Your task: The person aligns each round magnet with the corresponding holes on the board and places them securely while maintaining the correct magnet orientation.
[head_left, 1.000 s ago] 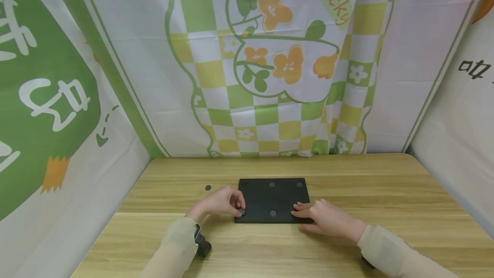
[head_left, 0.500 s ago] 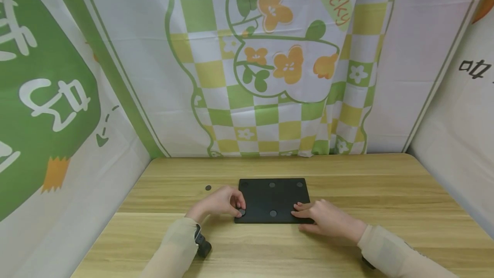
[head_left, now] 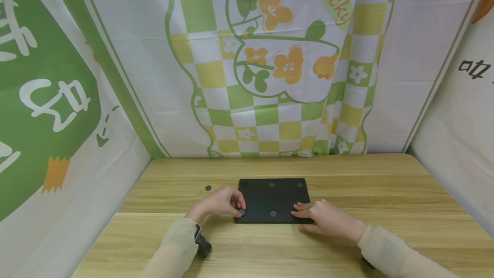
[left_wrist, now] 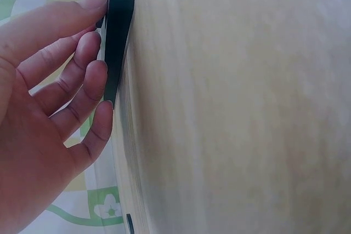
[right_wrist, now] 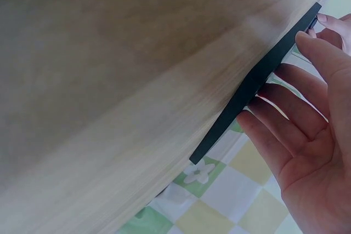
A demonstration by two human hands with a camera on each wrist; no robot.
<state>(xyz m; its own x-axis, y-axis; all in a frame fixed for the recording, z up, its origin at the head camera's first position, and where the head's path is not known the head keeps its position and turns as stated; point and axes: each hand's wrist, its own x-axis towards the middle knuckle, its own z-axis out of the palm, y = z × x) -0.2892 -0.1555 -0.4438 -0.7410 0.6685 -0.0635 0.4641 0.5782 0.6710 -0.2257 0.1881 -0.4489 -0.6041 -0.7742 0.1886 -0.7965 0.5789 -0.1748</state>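
A black rectangular board [head_left: 256, 198] lies flat on the wooden table, with several small round grey discs on its upper face. My left hand [head_left: 221, 201] is at the board's front left corner, where thumb and forefinger pinch a small round disc [head_left: 242, 212]. In the left wrist view, that hand's other fingers are bent beside the board's edge [left_wrist: 118, 31]. My right hand [head_left: 329, 220] rests on the front right corner, its fingers on the top. The right wrist view shows the board [right_wrist: 252, 83] edge-on, with the thumb along it. What lies under the right fingers is hidden.
One loose dark disc [head_left: 208, 188] lies on the table [head_left: 362, 183] left of the board, behind my left wrist. A checked, flowered curtain [head_left: 266, 128] hangs along the table's back edge, with printed cloth walls at both sides.
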